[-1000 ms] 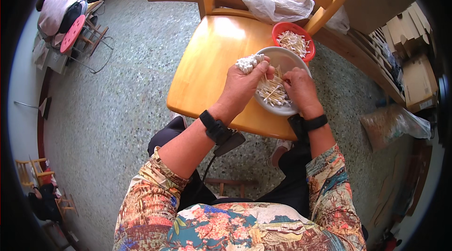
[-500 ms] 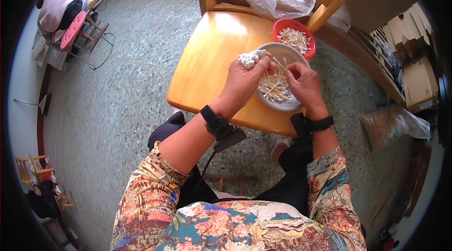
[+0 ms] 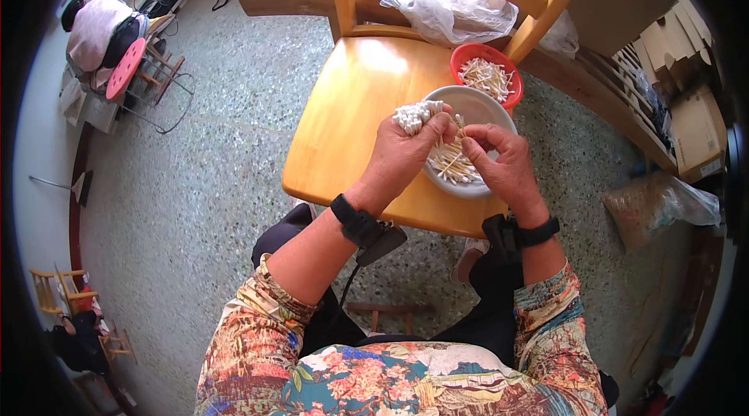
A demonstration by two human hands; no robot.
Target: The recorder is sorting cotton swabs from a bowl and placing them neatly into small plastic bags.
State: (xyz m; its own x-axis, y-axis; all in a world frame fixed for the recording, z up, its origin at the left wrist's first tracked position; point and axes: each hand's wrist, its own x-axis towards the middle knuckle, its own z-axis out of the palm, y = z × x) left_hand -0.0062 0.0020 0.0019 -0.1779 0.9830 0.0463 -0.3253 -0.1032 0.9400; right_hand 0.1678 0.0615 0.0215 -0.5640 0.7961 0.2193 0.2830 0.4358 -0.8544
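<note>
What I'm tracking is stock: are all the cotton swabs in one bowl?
No, swabs lie in the red bowl and the pale bowl, and the left hand grips a bundle.

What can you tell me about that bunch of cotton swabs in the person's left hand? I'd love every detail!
The bunch of cotton swabs shows as a dense cluster of rounded white tips that look like soft cotton. The left hand wraps it in a closed grip, hiding most of the sticks. The tips jut out toward the upper left, above the wooden chair, near the white bowl.
</note>
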